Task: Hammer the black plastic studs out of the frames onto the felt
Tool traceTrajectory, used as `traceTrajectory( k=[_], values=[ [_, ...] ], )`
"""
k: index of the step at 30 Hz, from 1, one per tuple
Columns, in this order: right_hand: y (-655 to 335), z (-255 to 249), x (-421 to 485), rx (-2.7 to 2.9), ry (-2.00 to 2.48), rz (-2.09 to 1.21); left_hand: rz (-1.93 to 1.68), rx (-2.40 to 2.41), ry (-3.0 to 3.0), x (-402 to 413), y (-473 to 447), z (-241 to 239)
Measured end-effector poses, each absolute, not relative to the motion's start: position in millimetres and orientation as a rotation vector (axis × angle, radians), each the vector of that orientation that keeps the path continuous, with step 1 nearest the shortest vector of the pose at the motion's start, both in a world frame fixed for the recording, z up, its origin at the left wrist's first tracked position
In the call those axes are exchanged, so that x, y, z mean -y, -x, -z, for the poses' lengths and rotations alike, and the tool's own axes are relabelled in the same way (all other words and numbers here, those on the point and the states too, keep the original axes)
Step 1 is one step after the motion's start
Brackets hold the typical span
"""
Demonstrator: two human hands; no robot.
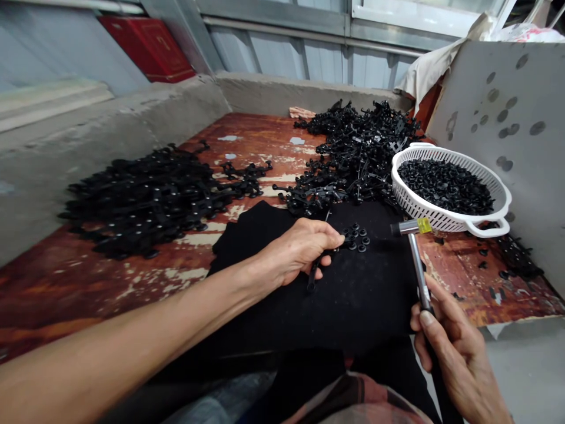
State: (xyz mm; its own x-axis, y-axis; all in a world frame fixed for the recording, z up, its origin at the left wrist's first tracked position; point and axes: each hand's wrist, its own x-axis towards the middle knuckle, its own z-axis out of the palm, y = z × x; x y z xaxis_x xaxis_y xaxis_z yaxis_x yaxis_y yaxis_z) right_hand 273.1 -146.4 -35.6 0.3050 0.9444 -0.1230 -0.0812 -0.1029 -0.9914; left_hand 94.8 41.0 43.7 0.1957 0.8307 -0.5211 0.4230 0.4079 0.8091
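My left hand [304, 247] is closed around a slim black plastic part [312, 280], whose lower end sticks out below the fingers; the rest of it is hidden in the grip. Just right of the fingertips, several small round black caps [357, 237] lie grouped on a black cloth [353, 306]. My right hand [450, 341] grips the dark handle of a small mallet [417, 265]. Its metal head carries a yellow face on the right and a dark face on the left, and is held up over the cloth's right side, apart from the caps.
A white slotted basket [468, 225] full of small black pieces stands at the right. Piles of black plastic parts lie at the left [145, 200] and at the back [362, 147]. A spotted grey panel [498, 118] borders the right side; a low concrete ledge [176, 115] edges the worn tabletop.
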Motion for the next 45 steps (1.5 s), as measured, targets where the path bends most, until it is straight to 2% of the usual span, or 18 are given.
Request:
traceTrajectory(
  k=[20, 25, 31, 41, 45],
  values=[
    [-273, 31, 147, 0.896, 1.408, -1.073, -0.401, -1.430, -1.211, -44, -97, -43],
    [-278, 27, 147, 1.324, 1.601, -0.784, -0.354, -1.447, -1.233, -44, -99, -47],
    [-273, 8, 128, 1.847, 1.460, -0.332, -0.361, -1.431, -1.254, -45, -98, -45],
    [-271, -8, 122, 1.954, 1.474, -0.206, -0.411, -1.370, -1.363, -43, -94, -38],
    [-272, -11, 121, 1.984, 1.514, -0.269, -0.413, -1.339, -1.386, -45, -91, -32]
  ],
)
